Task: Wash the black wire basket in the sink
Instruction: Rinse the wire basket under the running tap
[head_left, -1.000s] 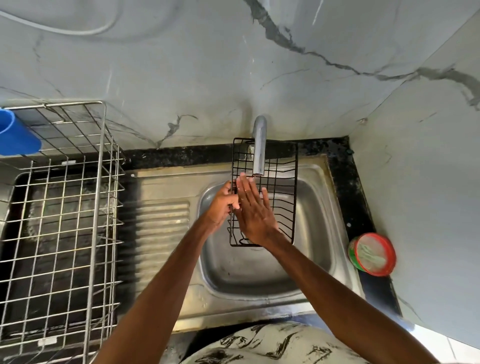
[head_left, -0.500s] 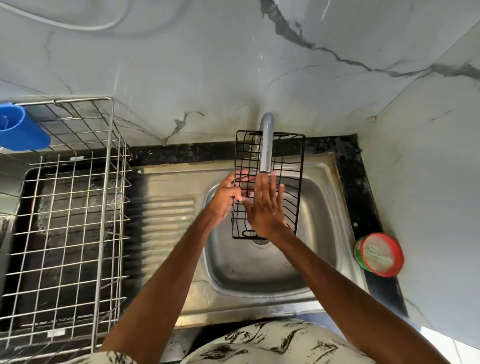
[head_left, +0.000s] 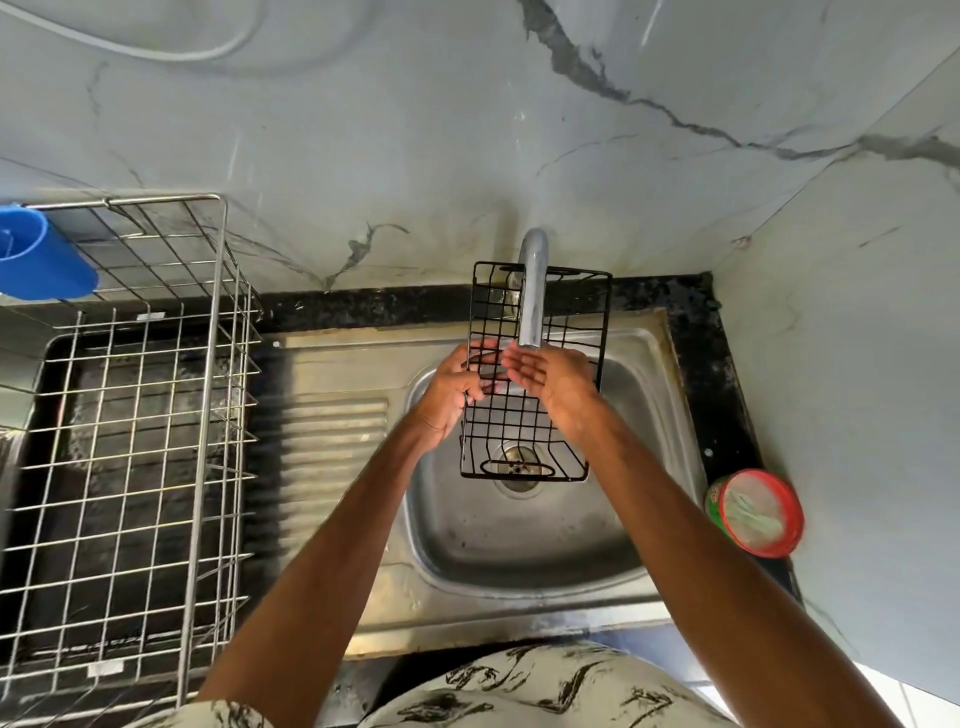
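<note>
Basket: the black wire basket (head_left: 524, 415) stands tilted in the centre of the frame, over the bowl of the stainless steel sink (head_left: 519, 540). Its far end leans up behind the tap, and its near end hangs over the round drain (head_left: 516, 467).
Your left hand: your left hand (head_left: 449, 395) grips the basket's left edge. Its fingers (head_left: 480, 387) curl round the wire and show through the mesh.
Your right hand: your right hand (head_left: 550, 379) is spread flat against the mesh just under the tap mouth. Its fingers (head_left: 519, 358) are straight and hold nothing.
Tap: the curved chrome tap spout (head_left: 533, 291) comes down in front of the basket's upper half. You cannot tell from here whether water is running.
Left of the frame: a tall silver wire dish rack (head_left: 130, 415) stands beside the ribbed drainboard (head_left: 332, 441). A blue plastic cup (head_left: 36, 260) hangs at its upper left corner.
Right of the frame: a round red-rimmed tub (head_left: 756, 512) sits on the black speckled table (head_left: 717, 395), close to the marble wall (head_left: 363, 130).
</note>
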